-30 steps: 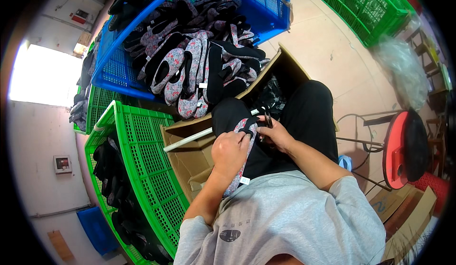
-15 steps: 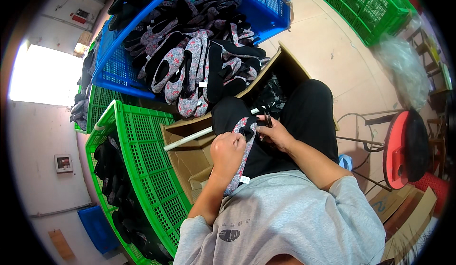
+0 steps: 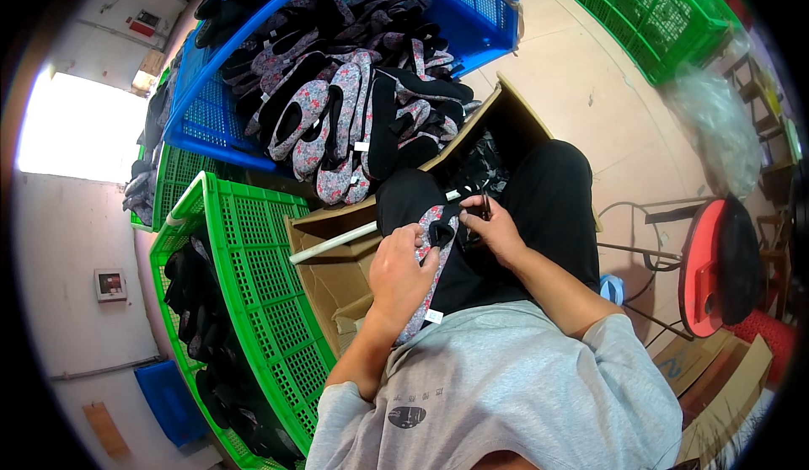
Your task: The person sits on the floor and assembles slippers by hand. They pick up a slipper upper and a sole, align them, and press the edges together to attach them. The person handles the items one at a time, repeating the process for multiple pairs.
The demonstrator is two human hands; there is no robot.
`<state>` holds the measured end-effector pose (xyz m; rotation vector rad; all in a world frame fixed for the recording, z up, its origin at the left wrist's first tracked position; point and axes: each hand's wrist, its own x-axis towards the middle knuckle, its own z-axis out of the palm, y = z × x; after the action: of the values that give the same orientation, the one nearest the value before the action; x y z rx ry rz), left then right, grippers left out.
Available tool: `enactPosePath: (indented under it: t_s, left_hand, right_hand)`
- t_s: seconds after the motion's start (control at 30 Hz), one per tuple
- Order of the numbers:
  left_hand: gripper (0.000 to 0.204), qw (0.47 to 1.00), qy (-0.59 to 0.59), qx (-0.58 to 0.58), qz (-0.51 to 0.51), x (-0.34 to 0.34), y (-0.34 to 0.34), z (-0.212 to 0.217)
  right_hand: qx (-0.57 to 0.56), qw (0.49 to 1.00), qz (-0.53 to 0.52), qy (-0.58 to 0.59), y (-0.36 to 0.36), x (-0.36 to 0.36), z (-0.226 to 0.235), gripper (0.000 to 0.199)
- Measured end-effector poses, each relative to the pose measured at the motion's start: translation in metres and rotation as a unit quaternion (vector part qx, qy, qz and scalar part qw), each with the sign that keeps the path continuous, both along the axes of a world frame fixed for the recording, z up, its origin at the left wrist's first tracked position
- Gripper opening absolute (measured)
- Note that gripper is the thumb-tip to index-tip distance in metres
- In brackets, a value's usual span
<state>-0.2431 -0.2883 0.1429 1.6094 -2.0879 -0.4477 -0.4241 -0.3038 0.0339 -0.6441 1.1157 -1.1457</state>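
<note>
A grey slipper with a red floral print and black lining (image 3: 414, 327) lies lengthwise over my lap, a white tag at its near end. My left hand (image 3: 400, 272) is closed on its left side, thumb by the black opening. Around small dark scissors (image 3: 485, 207) curl the fingers of my right hand (image 3: 495, 232), whose fingertips are at the far end of the slipper. How far the blades are apart is too small to tell.
Ahead stands a blue crate (image 3: 187, 120) heaped with similar slippers. A green crate (image 3: 274, 293) holding dark slippers is at my left. Cardboard boxes (image 3: 316, 280) sit by my legs, a white rod (image 3: 337, 243) across one. At right is a red-and-black round stool (image 3: 704, 268).
My left hand has shifted slightly and its thumb now lies flatter along the slipper. My right hand, with the scissors, has moved a little right and away from the slipper's opening.
</note>
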Motion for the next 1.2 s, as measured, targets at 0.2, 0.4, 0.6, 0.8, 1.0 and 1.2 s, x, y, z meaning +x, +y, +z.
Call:
enactPosePath:
  t_s: [0.2, 0.4, 0.6, 0.8, 1.0, 1.2]
  left_hand:
    - [0.033, 0.998, -0.055, -0.021, -0.038, 0.002, -0.009, -0.002]
    - [0.032, 0.998, -0.037, -0.032, -0.043, -0.003, -0.013, -0.006]
    - [0.027, 0.997, -0.022, -0.052, -0.058, -0.002, -0.017, -0.01]
    - [0.016, 0.988, 0.0, -0.109, -0.109, 0.003, -0.029, 0.002]
    - [0.015, 0.977, -0.064, -0.15, -0.133, 0.008, -0.027, 0.001]
    - [0.017, 0.975, -0.158, -0.128, -0.09, 0.002, -0.014, 0.007]
  right_hand:
    - [-0.064, 0.997, 0.045, 0.014, 0.005, -0.004, 0.016, 0.018]
    - [-0.104, 0.987, 0.073, 0.095, 0.009, 0.008, 0.028, 0.029]
    - [-0.103, 0.97, 0.075, 0.208, 0.01, 0.012, 0.035, 0.034]
    - [-0.125, 0.941, 0.073, 0.307, 0.009, 0.009, 0.027, 0.028]
    - [-0.153, 0.941, 0.095, 0.285, 0.004, 0.006, 0.017, 0.021]
    - [-0.094, 0.969, 0.119, 0.196, 0.002, 0.006, 0.024, 0.013]
